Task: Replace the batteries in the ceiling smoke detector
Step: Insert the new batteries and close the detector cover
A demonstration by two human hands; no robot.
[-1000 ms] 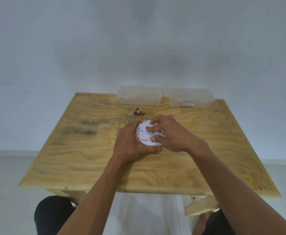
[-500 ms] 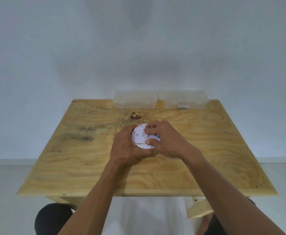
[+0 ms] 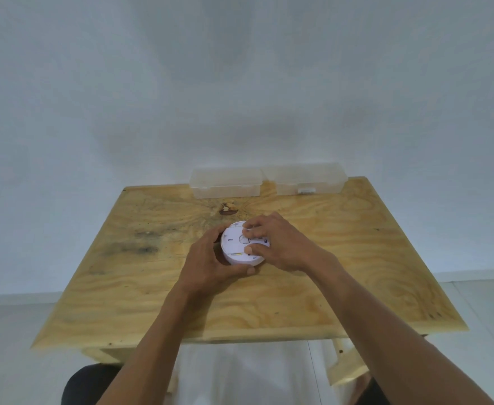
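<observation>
We had the detector [image 3: 241, 247] lying back-side up near the middle of the surface [image 3: 356, 258], well off the ceiling. Our left hand [image 3: 210, 263] cupped its near-left rim, fingers [image 3: 250, 270] curled round the white housing with the thumb under the front edge, gripping it steady. Our right hand [image 3: 280, 244] lay over the right half of the back, its fingertips [image 3: 247, 228] pressed onto the plastic by the round centre mark and a dark slot. Whether those fingertips pinched a battery or a cover, or merely pushed down, we could not tell; the hand hid that part.

As for progress, we judged the first stage done: the detector was down and turned over for access. A dark recess showed beside our right fingers, perhaps the battery bay, but it was too small to say if cells sat in it. No loose batteries lay anywhere on the surface that we could see. Two clear boxes [image 3: 226, 182] [image 3: 308, 178] stood closed at the far edge, their contents unreadable apart from a small white item in the right one.

Left to do, in our judgement: finish the battery swap, close the back, and remount the detector overhead.
</observation>
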